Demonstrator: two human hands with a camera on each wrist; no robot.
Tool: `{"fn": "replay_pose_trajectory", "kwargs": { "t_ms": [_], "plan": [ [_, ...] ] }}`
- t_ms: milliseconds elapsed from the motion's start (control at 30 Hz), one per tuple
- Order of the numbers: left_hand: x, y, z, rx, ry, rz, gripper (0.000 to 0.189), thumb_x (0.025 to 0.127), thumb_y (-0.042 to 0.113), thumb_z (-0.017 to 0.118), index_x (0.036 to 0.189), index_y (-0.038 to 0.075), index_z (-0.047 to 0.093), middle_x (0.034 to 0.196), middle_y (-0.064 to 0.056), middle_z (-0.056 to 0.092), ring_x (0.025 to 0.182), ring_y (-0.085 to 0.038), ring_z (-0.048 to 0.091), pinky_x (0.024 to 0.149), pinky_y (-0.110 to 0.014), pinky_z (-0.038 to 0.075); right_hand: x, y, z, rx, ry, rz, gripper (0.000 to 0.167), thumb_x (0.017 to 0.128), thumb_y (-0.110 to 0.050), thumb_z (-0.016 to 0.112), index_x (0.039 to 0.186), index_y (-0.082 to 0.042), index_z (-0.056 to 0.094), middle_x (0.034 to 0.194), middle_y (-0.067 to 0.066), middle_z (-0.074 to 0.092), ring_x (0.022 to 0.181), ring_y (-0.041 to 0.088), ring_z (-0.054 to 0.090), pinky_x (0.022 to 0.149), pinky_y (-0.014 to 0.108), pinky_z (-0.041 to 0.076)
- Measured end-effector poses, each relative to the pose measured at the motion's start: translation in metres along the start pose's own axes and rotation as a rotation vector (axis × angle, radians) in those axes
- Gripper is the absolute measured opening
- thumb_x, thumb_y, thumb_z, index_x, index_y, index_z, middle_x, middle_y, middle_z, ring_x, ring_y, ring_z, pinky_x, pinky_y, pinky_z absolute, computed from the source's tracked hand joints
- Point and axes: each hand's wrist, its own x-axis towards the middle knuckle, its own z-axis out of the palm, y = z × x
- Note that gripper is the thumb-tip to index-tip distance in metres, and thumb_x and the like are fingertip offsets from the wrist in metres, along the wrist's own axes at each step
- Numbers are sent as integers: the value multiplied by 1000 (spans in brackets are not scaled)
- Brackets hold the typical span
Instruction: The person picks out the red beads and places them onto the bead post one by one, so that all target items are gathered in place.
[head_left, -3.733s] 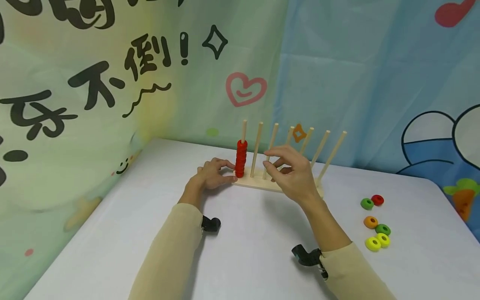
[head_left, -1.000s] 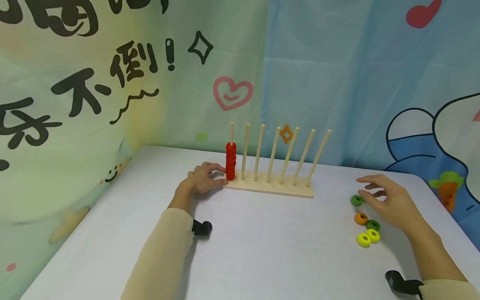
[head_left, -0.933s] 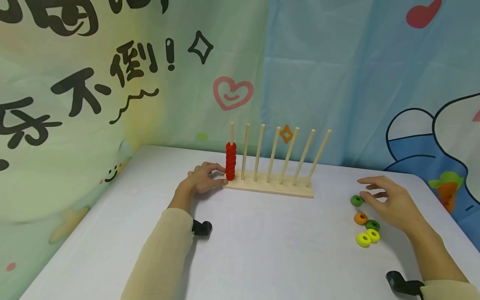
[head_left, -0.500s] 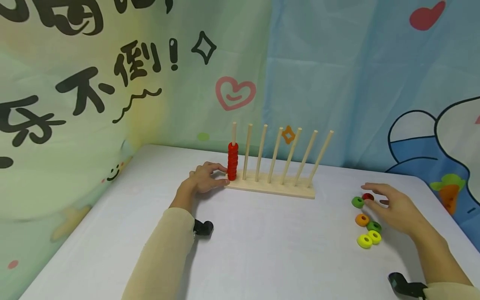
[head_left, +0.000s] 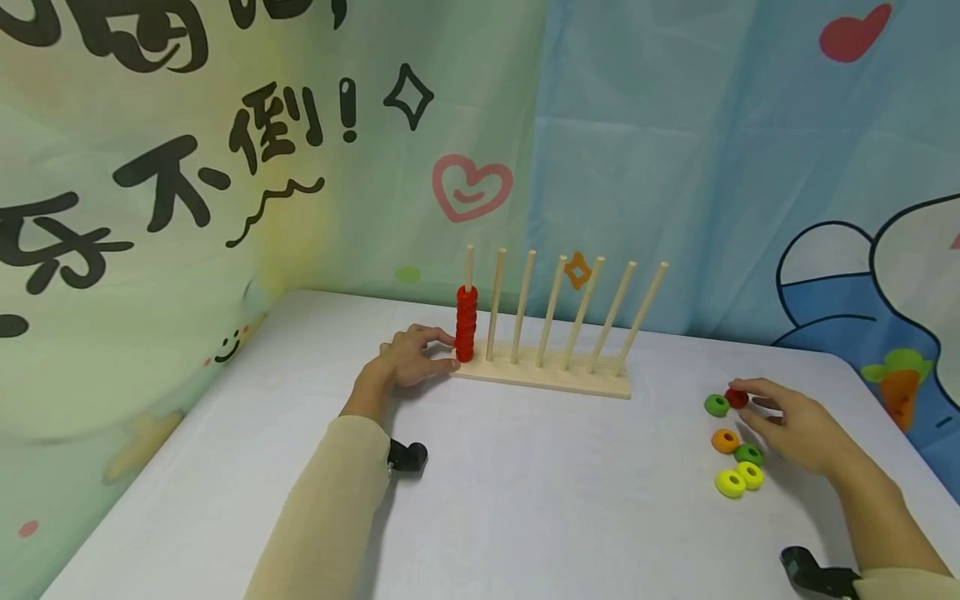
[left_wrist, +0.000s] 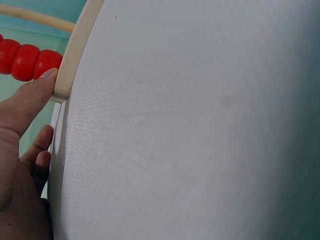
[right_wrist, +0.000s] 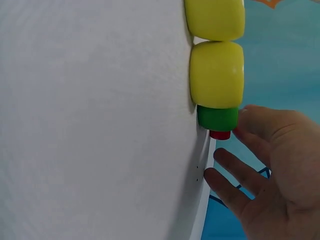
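A wooden peg stand (head_left: 551, 379) stands on the table, with several upright pegs in its long base. Red beads (head_left: 466, 325) are stacked on its leftmost peg; the other pegs are bare. My left hand (head_left: 411, 356) holds the left end of the base, thumb in front and index finger behind. In the left wrist view, the thumb (left_wrist: 37, 95) presses at the base's end beside the red beads. Over at the right, my right hand (head_left: 798, 425) has thumb and index finger around a loose red bead (head_left: 737, 398). A green bead (head_left: 717, 406) lies just left of it.
Nearer the front lie an orange bead (head_left: 725, 441), another green bead (head_left: 748, 454) and two yellow beads (head_left: 731, 483), close together. A printed cloth backdrop (head_left: 637, 125) hangs behind the white table (head_left: 562, 500).
My right hand has moved from over the pegs to the loose beads at the right, then lowered until its fingertips closed on the red bead. The left hand stays at the base.
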Motion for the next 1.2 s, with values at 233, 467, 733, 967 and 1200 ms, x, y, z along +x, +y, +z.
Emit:
{"fn": "replay_pose_trajectory", "kwargs": {
  "t_ms": [233, 467, 733, 967, 1200],
  "plan": [
    [1, -2, 3, -6, 1, 0, 41, 92, 47, 71, 130, 33, 66, 156, -10, 43, 139, -38, 39, 108, -58, 29, -4, 2, 2, -11, -2, 39, 45, 99, -11, 63, 141, 3, 52, 138, 37, 51, 120, 62, 52, 92, 70, 48],
    [1, -2, 4, -2, 6, 8, 41, 92, 48, 71, 130, 32, 66, 155, -10, 43, 138, -38, 40, 106, -58, 30, -6, 4, 1, -44, 4, 37, 39, 92, -4, 71, 129, 7, 63, 124, 33, 56, 112, 57, 58, 89, 63, 54],
    [2, -1, 1, -6, 7, 3, 41, 92, 46, 71, 131, 32, 66, 156, -11, 42, 138, -38, 38, 108, -57, 29, -7, 1, -3, -77, -8, 63, 38, 91, -6, 73, 126, 5, 63, 120, 35, 61, 105, 53, 60, 85, 62, 56],
    [0, -1, 2, -3, 5, 4, 41, 93, 48, 70, 130, 33, 66, 157, -11, 42, 140, -38, 37, 109, -57, 29, -10, -11, -5, -70, 140, 51, 35, 91, -9, 74, 121, 6, 65, 119, 33, 58, 102, 54, 60, 77, 58, 59],
    [0, -2, 1, 2, 4, 3, 42, 93, 47, 69, 132, 32, 65, 157, -10, 41, 138, -37, 38, 108, -57, 29, -8, -20, -6, -58, 190, 76, 39, 93, -12, 69, 129, 1, 61, 125, 35, 57, 102, 53, 57, 66, 49, 61]
  ]
}}
